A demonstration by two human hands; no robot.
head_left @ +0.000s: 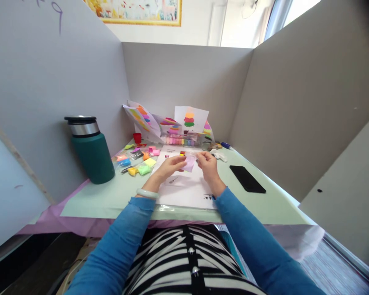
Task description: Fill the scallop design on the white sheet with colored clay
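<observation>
Both of my hands meet over a white paper sheet (pixel 187 190) on the desk. My left hand (pixel 171 165) pinches the left side of a small pale pink bag (pixel 190 162), fingers closed on it. Facing it, my right hand (pixel 206 161) grips the bag's right edge with closed fingers. A pale green bangle (pixel 147 193) sits on my left wrist. To the left of my hands lie several small clay packets (pixel 141 162) in yellow, green, orange, blue and pink.
A dark green flask (pixel 90 149) stands at the left. A black phone (pixel 247 178) lies at the right. Coloured picture cards (pixel 190 119) and a row of clay sticks (pixel 181 141) lean at the back. Grey partition walls enclose the pale green desk (pixel 110 196).
</observation>
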